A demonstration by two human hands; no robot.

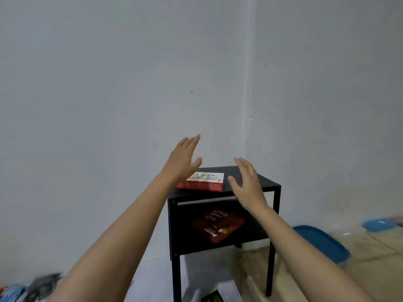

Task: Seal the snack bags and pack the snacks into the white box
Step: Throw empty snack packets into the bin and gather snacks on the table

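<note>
Room: plain grey walls meeting in a corner, small black surface (250, 177) standing against it.
Left hand (182, 162): raised, fingers (192, 141) spread apart, holding nothing, covering one end of the red-and-white box (207, 182).
Right hand (248, 184): up beside it, fingers apart, empty.
Box: flat on top, print too blurred to read.
Lower shelf: red snack bag (218, 223) lying in shadow.
Floor: blue lids (322, 243) at right; blurred bags (28, 288) cut off bottom left.

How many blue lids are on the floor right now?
2: a large blue lid right of the black side table, a smaller blue lid farther right. Others may lie off-frame.
</note>
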